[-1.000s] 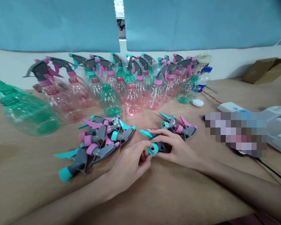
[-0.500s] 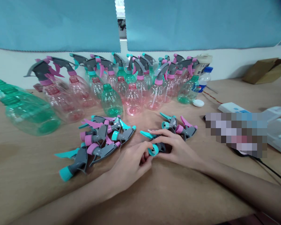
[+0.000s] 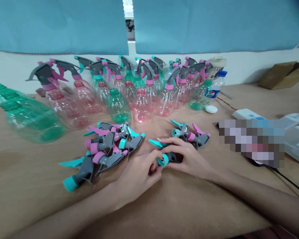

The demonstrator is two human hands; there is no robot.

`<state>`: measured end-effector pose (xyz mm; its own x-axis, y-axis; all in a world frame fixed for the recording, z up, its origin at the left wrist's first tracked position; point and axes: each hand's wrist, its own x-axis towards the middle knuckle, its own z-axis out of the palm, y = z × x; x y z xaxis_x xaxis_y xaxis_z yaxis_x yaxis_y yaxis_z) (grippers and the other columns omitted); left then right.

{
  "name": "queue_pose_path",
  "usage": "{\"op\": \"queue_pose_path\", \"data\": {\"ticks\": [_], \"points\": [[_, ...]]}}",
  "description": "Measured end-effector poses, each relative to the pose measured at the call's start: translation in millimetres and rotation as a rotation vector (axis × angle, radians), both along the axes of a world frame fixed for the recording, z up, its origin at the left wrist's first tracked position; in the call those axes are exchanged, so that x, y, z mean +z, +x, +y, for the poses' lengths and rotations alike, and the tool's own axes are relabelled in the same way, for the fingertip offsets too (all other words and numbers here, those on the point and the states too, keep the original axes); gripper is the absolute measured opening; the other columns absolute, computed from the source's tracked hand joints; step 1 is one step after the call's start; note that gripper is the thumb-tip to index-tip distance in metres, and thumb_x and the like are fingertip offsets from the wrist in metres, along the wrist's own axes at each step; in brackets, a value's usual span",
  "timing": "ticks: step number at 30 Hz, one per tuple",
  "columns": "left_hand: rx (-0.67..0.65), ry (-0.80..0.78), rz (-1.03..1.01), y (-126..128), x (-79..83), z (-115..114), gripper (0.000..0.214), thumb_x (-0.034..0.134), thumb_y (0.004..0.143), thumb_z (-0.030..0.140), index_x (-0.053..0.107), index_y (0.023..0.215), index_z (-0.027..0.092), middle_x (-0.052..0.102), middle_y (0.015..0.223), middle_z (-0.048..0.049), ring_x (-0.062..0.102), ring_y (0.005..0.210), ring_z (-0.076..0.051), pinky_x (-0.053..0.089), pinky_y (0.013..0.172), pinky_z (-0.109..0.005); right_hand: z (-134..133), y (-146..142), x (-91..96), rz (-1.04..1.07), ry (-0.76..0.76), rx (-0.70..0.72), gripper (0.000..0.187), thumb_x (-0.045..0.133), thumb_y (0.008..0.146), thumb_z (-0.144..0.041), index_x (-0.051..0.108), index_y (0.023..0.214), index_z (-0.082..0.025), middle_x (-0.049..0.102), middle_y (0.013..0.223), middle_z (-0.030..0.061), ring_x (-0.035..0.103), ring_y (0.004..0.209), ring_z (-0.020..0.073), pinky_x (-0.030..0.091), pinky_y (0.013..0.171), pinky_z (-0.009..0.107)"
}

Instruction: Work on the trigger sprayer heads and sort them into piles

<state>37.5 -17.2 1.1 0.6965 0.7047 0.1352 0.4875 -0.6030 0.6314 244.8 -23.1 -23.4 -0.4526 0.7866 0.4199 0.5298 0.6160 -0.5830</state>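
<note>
A grey trigger sprayer head (image 3: 173,156) with a teal collar and teal lever lies low over the table between my two hands. My right hand (image 3: 188,156) is wrapped over its body, thumb below and fingers above. My left hand (image 3: 141,169) is closed at the collar's left side, its curled fingers against the rim; the fingertips are partly hidden. The collar's open end faces me. To the left lies a pile of loose sprayer heads (image 3: 111,144) in pink and teal with grey. Beyond my right hand, two more sprayer heads (image 3: 198,137) rest together.
Rows of pink and green bottles (image 3: 141,108), many topped with sprayers, stand along the wall. Green bottles (image 3: 35,121) lean at far left. A blue-capped bottle (image 3: 218,84), white power strip (image 3: 249,114), blurred-out device (image 3: 251,142) with cable and cardboard box (image 3: 282,75) are right.
</note>
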Motion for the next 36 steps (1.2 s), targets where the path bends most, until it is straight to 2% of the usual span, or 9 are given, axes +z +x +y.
{"op": "queue_pose_path", "data": {"ticks": [4, 7, 10, 17, 24, 28, 36], "points": [[0.003, 0.006, 0.026, -0.3, 0.1, -0.2, 0.015, 0.05, 0.081, 0.011, 0.051, 0.094, 0.018, 0.038, 0.059, 0.0082, 0.041, 0.052, -0.01, 0.03, 0.05, -0.021, -0.2, -0.2, 0.8, -0.003, 0.005, 0.003, 0.03, 0.069, 0.079, -0.026, 0.064, 0.108, -0.026, 0.055, 0.131, 0.0068, 0.05, 0.123, 0.0242, 0.043, 0.102, 0.045], [-0.026, 0.065, 0.046, -0.6, -1.0, -0.4, 0.011, 0.05, 0.078, 0.008, 0.048, 0.079, 0.018, 0.039, 0.059, 0.0074, 0.038, 0.052, -0.009, 0.028, 0.051, -0.021, 0.3, -0.3, 2.1, 0.012, 0.005, -0.004, 0.028, 0.068, 0.079, -0.027, 0.065, 0.107, -0.026, 0.056, 0.129, 0.0069, 0.051, 0.122, 0.0246, 0.044, 0.101, 0.046], [-0.051, 0.115, 0.057, -1.3, -3.5, -0.6, 0.017, 0.049, 0.077, 0.006, 0.042, 0.067, 0.018, 0.04, 0.059, 0.0064, 0.036, 0.053, -0.009, 0.028, 0.051, -0.022, 1.0, -0.5, 3.0, 0.024, -0.001, -0.007, 0.027, 0.068, 0.08, -0.028, 0.065, 0.106, -0.027, 0.057, 0.128, 0.0067, 0.052, 0.122, 0.0251, 0.045, 0.1, 0.047], [-0.021, 0.093, 0.083, -1.6, -6.4, -0.6, 0.014, 0.05, 0.084, 0.013, 0.043, 0.072, 0.019, 0.041, 0.06, 0.0066, 0.04, 0.054, -0.01, 0.028, 0.052, -0.023, 1.0, -0.8, 3.0, 0.022, 0.0, -0.003, 0.027, 0.069, 0.08, -0.029, 0.064, 0.106, -0.025, 0.057, 0.128, 0.0076, 0.05, 0.123, 0.0246, 0.043, 0.102, 0.046], [0.109, 0.029, -0.003, -0.8, -1.1, -1.9, 0.009, 0.052, 0.083, 0.018, 0.044, 0.085, 0.019, 0.047, 0.069, 0.0057, 0.044, 0.055, -0.01, 0.032, 0.05, -0.022, 0.1, -1.4, 4.6, 0.022, -0.017, -0.024, 0.03, 0.069, 0.078, -0.026, 0.064, 0.107, -0.027, 0.056, 0.129, 0.0071, 0.051, 0.123, 0.0256, 0.043, 0.102, 0.047], [0.077, 0.024, -0.005, -0.9, -1.8, -1.5, 0.01, 0.051, 0.084, 0.018, 0.047, 0.093, 0.019, 0.051, 0.074, 0.0035, 0.047, 0.058, -0.011, 0.035, 0.051, -0.022, 0.6, -0.4, 3.7, 0.014, -0.013, -0.006, 0.031, 0.069, 0.078, -0.025, 0.063, 0.109, -0.027, 0.055, 0.131, 0.0064, 0.05, 0.124, 0.0251, 0.042, 0.103, 0.047], [0.032, -0.007, 0.021, 0.7, -0.2, -0.2, 0.005, 0.051, 0.085, 0.017, 0.047, 0.086, 0.019, 0.049, 0.068, 0.0045, 0.047, 0.059, -0.012, 0.034, 0.052, -0.022, 0.8, 0.1, 2.1, 0.001, 0.004, 0.0, 0.029, 0.068, 0.079, -0.026, 0.063, 0.108, -0.025, 0.055, 0.131, 0.0072, 0.049, 0.125, 0.0239, 0.042, 0.103, 0.046]]}}
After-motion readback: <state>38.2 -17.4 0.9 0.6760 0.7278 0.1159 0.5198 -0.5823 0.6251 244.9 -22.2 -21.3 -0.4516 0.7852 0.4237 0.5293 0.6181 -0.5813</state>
